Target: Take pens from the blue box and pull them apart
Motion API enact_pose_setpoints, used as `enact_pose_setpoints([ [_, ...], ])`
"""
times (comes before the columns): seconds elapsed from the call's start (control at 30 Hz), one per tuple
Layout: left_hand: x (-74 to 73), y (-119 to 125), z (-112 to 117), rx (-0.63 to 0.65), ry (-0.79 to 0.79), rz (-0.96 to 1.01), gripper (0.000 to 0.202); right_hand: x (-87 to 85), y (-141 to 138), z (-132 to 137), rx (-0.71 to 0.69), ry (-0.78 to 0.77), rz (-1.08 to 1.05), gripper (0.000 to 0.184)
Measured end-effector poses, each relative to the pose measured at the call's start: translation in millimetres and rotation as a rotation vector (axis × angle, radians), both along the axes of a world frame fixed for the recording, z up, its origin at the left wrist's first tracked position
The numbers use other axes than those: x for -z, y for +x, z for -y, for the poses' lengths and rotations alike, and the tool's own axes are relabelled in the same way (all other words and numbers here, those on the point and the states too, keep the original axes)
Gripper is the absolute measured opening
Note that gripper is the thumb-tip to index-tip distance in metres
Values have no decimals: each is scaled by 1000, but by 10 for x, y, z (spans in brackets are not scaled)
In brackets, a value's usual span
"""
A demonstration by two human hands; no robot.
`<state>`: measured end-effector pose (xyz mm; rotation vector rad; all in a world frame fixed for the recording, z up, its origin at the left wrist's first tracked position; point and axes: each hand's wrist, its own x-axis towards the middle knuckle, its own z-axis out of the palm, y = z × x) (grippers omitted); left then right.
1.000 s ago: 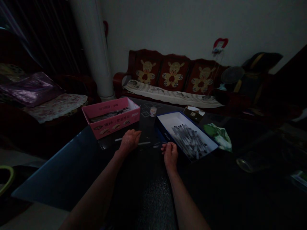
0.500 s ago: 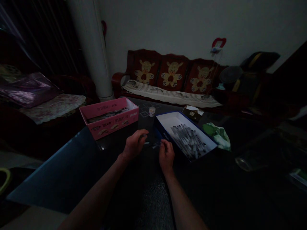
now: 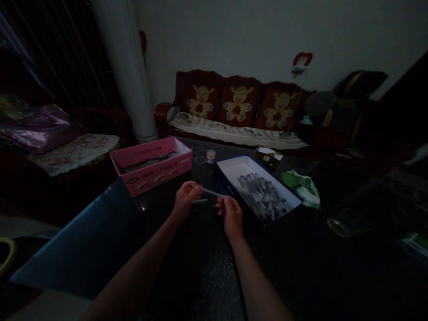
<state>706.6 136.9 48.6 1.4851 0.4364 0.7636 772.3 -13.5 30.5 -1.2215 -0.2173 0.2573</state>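
Note:
Above a dark glass table (image 3: 301,267), my left hand (image 3: 184,199) and my right hand (image 3: 230,213) each pinch one end of a thin pale pen barrel (image 3: 210,192) held between them. Both hands have closed fingers. A second pale stick (image 3: 199,201) lies on the table just below the held one. To the right stands a blue-edged white box (image 3: 234,168) holding several grey pens (image 3: 262,196). To the left sits a pink cardboard box (image 3: 157,167) with dark pen parts inside.
A small white jar (image 3: 210,155) stands between the two boxes. A brown packet (image 3: 267,158), a green-and-white bag (image 3: 301,187) and a glass dish (image 3: 344,222) lie to the right. Behind are a red sofa (image 3: 240,107) and a white column (image 3: 129,67).
My left hand lifted a pale barrel off the table and my right hand came left to meet it; both now hold it raised between them.

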Motion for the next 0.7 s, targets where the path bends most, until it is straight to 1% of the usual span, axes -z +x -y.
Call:
enact_pose_setpoints([
  [0.1,-54,-67,44,-211,628,-41,31,6,14,10,28,0,-10,32],
  [0.13,-77,-88,68,-241,828,-46,31,9,14,13,30,-11,3,32],
  [0.17,-94,-104,96,-233,987,-58,30,13,13,15,25,-22,19,33],
  [0.2,-104,-113,124,-197,1113,-77,30,19,11,18,16,-28,35,32],
  [0.27,-94,-111,172,-71,1267,-141,28,34,5,22,-9,-29,60,32],
  [0.33,-58,-93,202,60,1313,-219,26,48,-2,21,-31,-18,69,31],
  [0.4,-22,-75,221,130,1299,-275,27,54,-9,10,-45,13,41,30],
  [0.57,-21,-78,301,167,1276,-297,30,16,-19,-50,-39,129,-140,31],
  [0.7,-47,-85,382,208,1205,-317,32,0,-8,-75,1,151,-160,29],
])
